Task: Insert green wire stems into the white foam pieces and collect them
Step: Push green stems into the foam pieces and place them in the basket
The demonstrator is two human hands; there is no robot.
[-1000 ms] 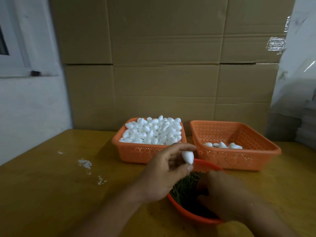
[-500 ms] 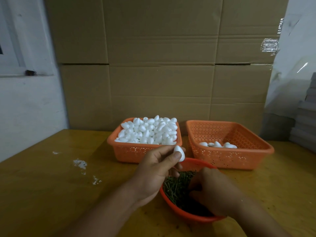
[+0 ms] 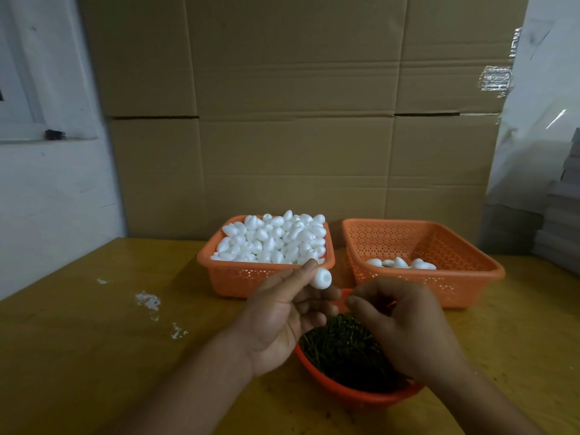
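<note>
Wide yellow wooden bench (image 3: 78, 340) carries two orange perforated plastic baskets, the left basket (image 3: 266, 277) heaped with foam, the right basket (image 3: 464, 277) nearly bare. Nearer, a round orange bowl of green wire stems (image 3: 342, 350). Left hand (image 3: 282, 315) pinches one white egg-shaped foam piece (image 3: 321, 278), blunt end facing right; right hand (image 3: 405, 328), just beside, fingers curled—any stem hidden.
</note>
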